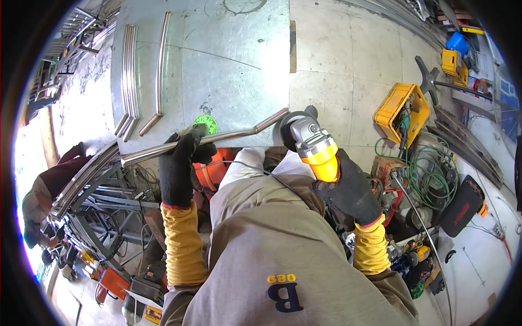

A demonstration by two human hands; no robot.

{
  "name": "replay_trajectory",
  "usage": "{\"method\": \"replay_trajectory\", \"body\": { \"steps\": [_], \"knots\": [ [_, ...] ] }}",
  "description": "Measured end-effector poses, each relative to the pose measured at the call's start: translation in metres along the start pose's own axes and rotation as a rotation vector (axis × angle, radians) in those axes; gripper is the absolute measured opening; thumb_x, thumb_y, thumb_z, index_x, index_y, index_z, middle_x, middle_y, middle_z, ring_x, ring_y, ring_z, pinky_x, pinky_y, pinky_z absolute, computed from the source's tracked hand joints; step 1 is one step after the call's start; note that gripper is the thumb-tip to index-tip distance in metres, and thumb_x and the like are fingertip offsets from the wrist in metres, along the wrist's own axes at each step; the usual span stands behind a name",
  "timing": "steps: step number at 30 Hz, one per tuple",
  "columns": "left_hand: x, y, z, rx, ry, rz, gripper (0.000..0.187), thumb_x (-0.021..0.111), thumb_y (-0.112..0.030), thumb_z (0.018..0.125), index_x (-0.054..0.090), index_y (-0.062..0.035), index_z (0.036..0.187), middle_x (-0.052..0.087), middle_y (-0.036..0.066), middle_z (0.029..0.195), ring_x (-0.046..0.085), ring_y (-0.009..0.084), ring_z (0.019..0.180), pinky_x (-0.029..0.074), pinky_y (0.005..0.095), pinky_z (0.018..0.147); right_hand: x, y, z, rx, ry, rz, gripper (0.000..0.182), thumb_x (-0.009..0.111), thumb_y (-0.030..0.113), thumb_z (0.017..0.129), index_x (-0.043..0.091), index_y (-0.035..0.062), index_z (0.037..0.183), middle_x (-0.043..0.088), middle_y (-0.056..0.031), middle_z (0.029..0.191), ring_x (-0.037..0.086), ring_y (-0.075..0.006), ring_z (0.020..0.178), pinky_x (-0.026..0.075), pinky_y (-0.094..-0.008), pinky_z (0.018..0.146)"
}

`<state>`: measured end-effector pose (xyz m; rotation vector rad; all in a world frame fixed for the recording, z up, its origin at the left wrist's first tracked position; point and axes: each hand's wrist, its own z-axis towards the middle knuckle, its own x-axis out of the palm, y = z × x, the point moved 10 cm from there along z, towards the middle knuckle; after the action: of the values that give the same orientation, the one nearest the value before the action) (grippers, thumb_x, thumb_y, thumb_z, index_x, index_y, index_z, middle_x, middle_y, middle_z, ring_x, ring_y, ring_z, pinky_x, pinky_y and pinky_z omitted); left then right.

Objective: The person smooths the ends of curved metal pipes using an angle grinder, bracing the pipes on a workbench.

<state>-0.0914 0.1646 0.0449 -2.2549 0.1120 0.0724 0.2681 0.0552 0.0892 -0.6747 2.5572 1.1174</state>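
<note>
My left hand [182,171], in a black glove, is closed around a shiny bent metal tube [234,134] at the near edge of the metal worktable [217,76]. The tube slants up to the right, and its short bent end reaches the disc [288,129] of an angle grinder. My right hand [354,190], also gloved in black, grips the yellow and silver angle grinder [321,154] by its body. A round green disc [206,123] lies on the table just beyond my left hand. More bent tubes [129,76] lie side by side farther left, with a single bent tube [161,70] beside them.
A yellow crate [402,117] holding tools stands on the floor to the right, near a coiled green hose [435,176]. Metal frames [109,201] and long curved tubes [81,182] are at left. Another person [46,198] bends over beyond them. A cable [255,169] crosses my lap.
</note>
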Motion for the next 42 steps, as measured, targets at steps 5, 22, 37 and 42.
{"method": "replay_trajectory", "body": {
  "steps": [5, 22, 37, 42],
  "knots": [
    [-0.001, 0.003, 0.000, 0.003, -0.002, 0.011, 0.045, 0.063, -0.032, 0.110, 0.072, 0.0075, 0.130, 0.078, 0.017, 0.097, 0.076, 0.0264, 0.084, 0.060, 0.0389, 0.079, 0.002, 0.002, 0.011, 0.024, 0.027, -0.069, 0.069, 0.090, 0.026, 0.085, 0.060, 0.0048, 0.143, 0.077, -0.0211, 0.120, 0.076, -0.0402, 0.107, 0.059, -0.0474, 0.093],
    [-0.002, -0.001, 0.024, 0.051, 0.084, -0.058, 0.046, 0.063, -0.036, 0.110, 0.074, 0.0055, 0.127, 0.076, 0.015, 0.090, 0.075, 0.0235, 0.077, 0.060, 0.0361, 0.072, 0.001, 0.000, 0.012, -0.062, 0.010, 0.033, 0.060, 0.087, 0.023, 0.086, 0.059, 0.0046, 0.137, 0.077, -0.0239, 0.116, 0.076, -0.0451, 0.107, 0.059, -0.0500, 0.090],
    [-0.012, 0.016, 0.070, 0.101, 0.209, 0.079, 0.037, 0.061, -0.028, 0.111, 0.072, 0.0033, 0.127, 0.075, 0.011, 0.089, 0.072, 0.0198, 0.073, 0.059, 0.0333, 0.069, 0.006, -0.006, 0.014, -0.073, 0.038, 0.051, 0.075, 0.090, 0.022, 0.086, 0.057, 0.0029, 0.150, 0.076, -0.0189, 0.128, 0.075, -0.0351, 0.114, 0.058, -0.0443, 0.100],
    [-0.009, 0.020, 0.071, 0.006, 0.210, 0.027, 0.045, 0.058, -0.038, 0.113, 0.073, 0.0025, 0.125, 0.074, 0.013, 0.086, 0.071, 0.0229, 0.071, 0.058, 0.0346, 0.068, 0.009, -0.012, 0.021, -0.061, 0.050, -0.003, 0.075, 0.090, 0.024, 0.086, 0.057, 0.0030, 0.150, 0.076, -0.0198, 0.128, 0.075, -0.0368, 0.115, 0.057, -0.0444, 0.100]
  ]
}}
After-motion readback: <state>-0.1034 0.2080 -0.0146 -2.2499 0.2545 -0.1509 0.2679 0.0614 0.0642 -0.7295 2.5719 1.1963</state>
